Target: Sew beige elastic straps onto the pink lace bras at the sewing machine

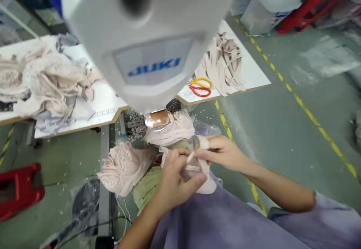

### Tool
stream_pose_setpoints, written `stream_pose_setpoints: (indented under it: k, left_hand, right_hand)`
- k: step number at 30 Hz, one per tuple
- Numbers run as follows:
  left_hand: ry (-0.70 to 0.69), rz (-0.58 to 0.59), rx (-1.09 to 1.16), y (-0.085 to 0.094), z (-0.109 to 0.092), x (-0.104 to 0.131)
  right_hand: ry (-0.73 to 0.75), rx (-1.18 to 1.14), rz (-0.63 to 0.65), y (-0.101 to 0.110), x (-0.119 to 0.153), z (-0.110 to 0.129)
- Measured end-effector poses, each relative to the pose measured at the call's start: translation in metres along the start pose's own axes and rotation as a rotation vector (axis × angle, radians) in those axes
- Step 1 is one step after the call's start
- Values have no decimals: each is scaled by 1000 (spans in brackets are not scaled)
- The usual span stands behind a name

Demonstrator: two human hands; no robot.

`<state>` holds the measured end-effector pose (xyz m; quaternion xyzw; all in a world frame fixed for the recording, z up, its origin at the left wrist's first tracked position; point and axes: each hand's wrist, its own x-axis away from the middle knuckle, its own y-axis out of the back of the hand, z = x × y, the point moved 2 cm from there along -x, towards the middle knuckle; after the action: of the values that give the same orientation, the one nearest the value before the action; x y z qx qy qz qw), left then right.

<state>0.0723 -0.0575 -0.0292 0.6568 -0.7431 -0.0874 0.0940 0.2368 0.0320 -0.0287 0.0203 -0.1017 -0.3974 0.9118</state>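
Both of my hands hold a beige bra (207, 185) with sheer mesh and a strap, low over my lap. My left hand (176, 181) is closed on its near side, thumb lying across the fabric. With fingertips pinched, my right hand (221, 153) grips the strap end at the top, close to the left fingers. Lace-trimmed cup fabric (121, 168) hangs to the left, over a green cloth (148, 187). More beige lace fabric (180, 127) lies beneath the sewing machine head (152, 76). Exactly how the fingers meet the strap is partly hidden.
On the left tabletop (109, 112) lies a heap of beige garments (56, 80). The right tabletop (254, 74) carries beige straps (222, 65) and red-and-yellow scissors (200, 87). A red stool (22, 190) stands at lower left. Yellow-black tape (296, 97) marks the floor.
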Motion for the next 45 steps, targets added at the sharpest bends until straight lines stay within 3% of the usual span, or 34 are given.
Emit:
stream_pose_setpoints:
  k: [4, 7, 10, 14, 20, 26, 36, 45]
  left_hand:
    - [104, -281, -126, 18, 3, -4]
    - [45, -450, -320, 38, 6, -10]
    - [-120, -398, -590, 61, 0, -22]
    - [-139, -354, -715, 81, -12, -39]
    - [8, -374, -638, 87, -17, -48]
    - [-39, -434, -711, 86, -22, -49]
    - [-150, -363, -749, 79, -34, -57]
    - [-67, -326, -783, 82, -39, -69]
  right_hand:
    - [16, -184, 45, -11, -52, 22]
    - [33, -228, 89, -9, -78, 36]
    - [36, -250, 107, 3, -94, 43]
    - [54, -226, 15, 22, -111, 42]
    - [144, -93, -107, 26, -140, 39]
    - [486, 296, -314, 23, -162, 48]
    - [506, 349, -246, 21, -168, 60]
    - [467, 346, -170, 25, -167, 65]
